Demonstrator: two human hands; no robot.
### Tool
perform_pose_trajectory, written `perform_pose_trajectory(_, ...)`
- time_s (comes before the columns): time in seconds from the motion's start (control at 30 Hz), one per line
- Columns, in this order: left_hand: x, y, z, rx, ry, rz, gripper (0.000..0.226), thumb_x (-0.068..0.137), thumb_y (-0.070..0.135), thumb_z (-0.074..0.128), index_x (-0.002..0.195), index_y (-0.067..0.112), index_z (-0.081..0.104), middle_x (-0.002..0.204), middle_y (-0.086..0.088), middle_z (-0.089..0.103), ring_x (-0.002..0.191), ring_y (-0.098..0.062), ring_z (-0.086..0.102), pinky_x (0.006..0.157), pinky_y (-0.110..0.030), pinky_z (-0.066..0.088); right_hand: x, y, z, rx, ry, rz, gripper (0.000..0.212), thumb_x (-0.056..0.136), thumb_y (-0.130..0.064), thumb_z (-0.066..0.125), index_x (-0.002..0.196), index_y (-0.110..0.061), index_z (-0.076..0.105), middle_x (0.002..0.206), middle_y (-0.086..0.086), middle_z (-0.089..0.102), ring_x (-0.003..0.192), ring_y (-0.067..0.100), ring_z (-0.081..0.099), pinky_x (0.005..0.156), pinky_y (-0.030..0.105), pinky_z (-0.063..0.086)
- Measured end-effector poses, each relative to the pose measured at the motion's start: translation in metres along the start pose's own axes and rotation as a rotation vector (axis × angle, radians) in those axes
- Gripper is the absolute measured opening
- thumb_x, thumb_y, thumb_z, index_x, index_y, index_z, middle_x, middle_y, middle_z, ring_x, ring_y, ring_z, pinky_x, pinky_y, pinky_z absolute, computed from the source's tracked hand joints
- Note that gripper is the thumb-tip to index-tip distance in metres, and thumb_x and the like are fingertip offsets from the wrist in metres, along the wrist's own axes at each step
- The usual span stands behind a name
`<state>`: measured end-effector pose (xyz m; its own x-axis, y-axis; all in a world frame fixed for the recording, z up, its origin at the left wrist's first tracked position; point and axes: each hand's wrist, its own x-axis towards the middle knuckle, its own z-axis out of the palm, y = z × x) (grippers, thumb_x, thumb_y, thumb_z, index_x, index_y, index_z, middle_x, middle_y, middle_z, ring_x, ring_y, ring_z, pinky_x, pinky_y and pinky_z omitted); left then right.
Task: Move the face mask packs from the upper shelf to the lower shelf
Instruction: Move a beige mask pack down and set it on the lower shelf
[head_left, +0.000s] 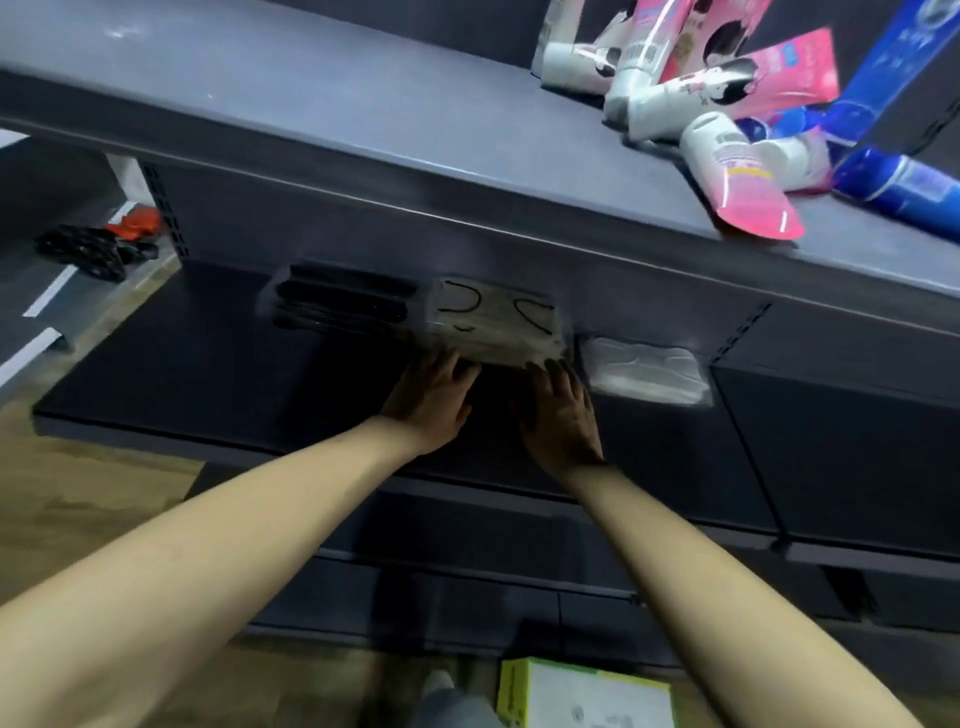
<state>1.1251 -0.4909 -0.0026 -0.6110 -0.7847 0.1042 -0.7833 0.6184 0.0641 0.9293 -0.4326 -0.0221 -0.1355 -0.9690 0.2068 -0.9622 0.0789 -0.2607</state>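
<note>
Three face mask packs lie in a row at the back of the lower shelf (208, 374): a black pack (343, 301) on the left, a beige pack with black ear loops (498, 322) in the middle, a white pack (644, 369) on the right. My left hand (431, 395) and my right hand (563, 410) reach under the upper shelf (363, 135), both with fingers stretched forward, touching the near edge of the beige pack. Whether any fingertip is curled under it is hidden.
Pink, white and blue tubes (727, 104) lie in a heap on the right of the upper shelf. A green and white box (582, 693) sits on the wooden floor below. Black and orange items (104, 244) lie on the floor at the left.
</note>
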Motion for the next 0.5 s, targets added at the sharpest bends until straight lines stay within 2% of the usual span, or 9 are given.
perform_pose_trajectory(0.07, -0.008, 0.019, -0.002, -0.053, -0.110, 0.028, 0.061, 0.102, 0.040, 0.042, 0.156, 0.021, 0.020, 0.162, -0.009, 0.011, 0.149, -0.032, 0.007, 0.120, -0.042, 0.012, -0.022, 0.003, -0.006, -0.009, -0.014, 0.065, 0.066, 0.099, -0.046, 0.048, 0.156, -0.022, 0.025, 0.161, 0.007, 0.025, 0.150, 0.028, 0.016, 0.122, 0.042, 0.020)
perform_pose_trajectory(0.13, -0.015, 0.043, 0.001, -0.104, -0.169, 0.087, 0.061, 0.103, 0.041, 0.041, 0.156, 0.022, 0.020, 0.162, -0.008, 0.013, 0.150, -0.031, 0.007, 0.121, -0.041, 0.011, -0.050, 0.013, -0.013, -0.009, -0.029, 0.128, 0.064, 0.100, -0.044, 0.048, 0.156, -0.021, 0.026, 0.159, 0.009, 0.030, 0.149, 0.030, 0.021, 0.120, 0.042, 0.023)
perform_pose_trajectory(0.23, -0.022, 0.082, 0.004, -0.126, -0.177, 0.201, 0.059, 0.103, 0.040, 0.042, 0.155, 0.021, 0.025, 0.160, -0.009, 0.021, 0.148, -0.032, 0.013, 0.120, -0.041, 0.014, -0.092, 0.036, -0.025, -0.056, 0.015, 0.176, 0.058, 0.099, -0.036, 0.056, 0.148, -0.009, 0.042, 0.148, 0.019, 0.046, 0.140, 0.040, 0.037, 0.112, 0.047, 0.035)
perform_pose_trajectory(0.33, -0.025, 0.130, 0.007, -0.155, -0.201, 0.276, 0.057, 0.102, 0.040, 0.043, 0.154, 0.021, 0.028, 0.158, -0.010, 0.026, 0.147, -0.032, 0.017, 0.118, -0.041, 0.019, -0.132, 0.069, -0.044, -0.093, 0.031, 0.245, 0.054, 0.096, -0.033, 0.059, 0.142, -0.007, 0.049, 0.137, 0.021, 0.055, 0.129, 0.042, 0.048, 0.102, 0.049, 0.045)
perform_pose_trajectory(0.4, -0.023, 0.166, 0.007, -0.148, -0.218, 0.308, 0.056, 0.102, 0.045, 0.041, 0.152, 0.021, 0.033, 0.156, -0.010, 0.032, 0.145, -0.033, 0.022, 0.117, -0.043, 0.023, -0.160, 0.095, -0.060, -0.106, 0.045, 0.320, 0.050, 0.096, -0.035, 0.058, 0.137, -0.007, 0.052, 0.130, 0.019, 0.057, 0.122, 0.041, 0.051, 0.096, 0.047, 0.046)
perform_pose_trajectory(0.5, -0.022, 0.220, 0.009, -0.085, -0.214, 0.339, 0.055, 0.101, 0.051, 0.039, 0.147, 0.022, 0.041, 0.149, -0.009, 0.042, 0.140, -0.033, 0.030, 0.114, -0.047, 0.025, -0.206, 0.137, -0.080, -0.087, 0.056, 0.395, 0.054, 0.098, -0.039, 0.055, 0.142, -0.009, 0.048, 0.138, 0.016, 0.052, 0.126, 0.036, 0.048, 0.100, 0.044, 0.044)
